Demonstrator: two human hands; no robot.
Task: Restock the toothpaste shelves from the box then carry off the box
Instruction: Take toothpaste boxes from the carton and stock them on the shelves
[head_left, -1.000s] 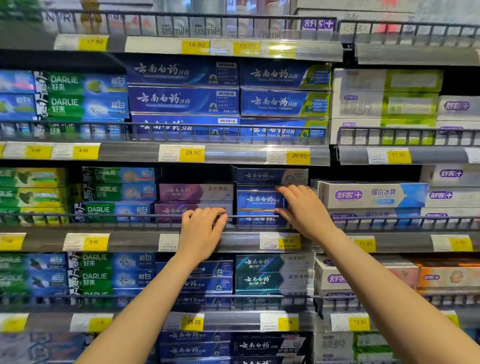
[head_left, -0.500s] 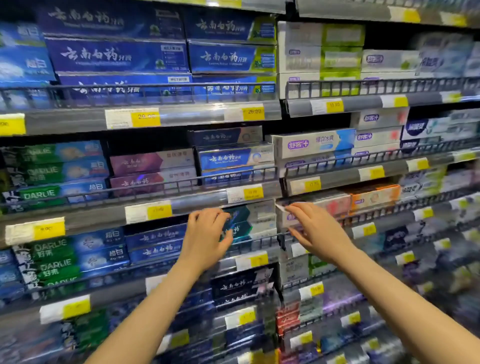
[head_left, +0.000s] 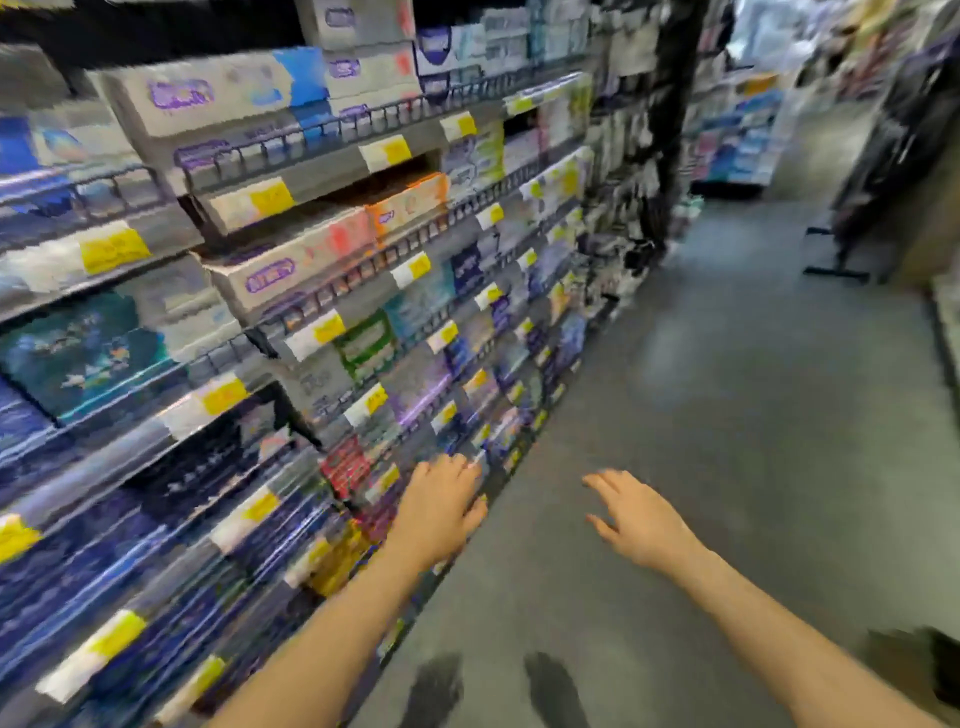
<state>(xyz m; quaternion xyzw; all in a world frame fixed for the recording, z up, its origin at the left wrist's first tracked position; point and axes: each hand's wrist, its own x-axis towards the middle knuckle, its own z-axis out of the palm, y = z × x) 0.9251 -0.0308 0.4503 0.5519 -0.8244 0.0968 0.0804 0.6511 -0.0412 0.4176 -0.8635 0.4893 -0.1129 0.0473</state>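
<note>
The fingers (head_left: 605, 486) of the right hand (head_left: 641, 522) are spread loosely and hold nothing, the palm turned down over the grey floor (head_left: 727, 415) in the lower middle of the frame. The left hand (head_left: 441, 506) is likewise relaxed and empty, its fingers reaching forward just in front of the lowest shelves at the bottom centre; whether they touch a shelf edge cannot be told, since the whole picture is smeared by motion. Both bare forearms run in from the bottom edge.

The toothpaste shelves (head_left: 291, 171) fill the left half of the frame and slant away toward the upper middle, each tier fronted by a dark wire rail and a grey strip carrying yellow price tags (head_left: 270, 196). White cartons with purple lettering (head_left: 208, 93) sit at the upper left, orange and pink ones (head_left: 410, 200) lie a tier lower near the centre, and dark blue cartons (head_left: 156, 545) pack the bottom left tiers (the print on all of them is too blurred to read).

No cardboard box can be made out anywhere in the frame. At the bottom edge two dark blurred shapes (head_left: 550, 686) lie on the floor between the arms, and another dark patch (head_left: 919, 654) sits at the lower right corner; what they are cannot be told. Further stocked shelving (head_left: 737, 140) stands at the far end of the aisle in the upper right.
</note>
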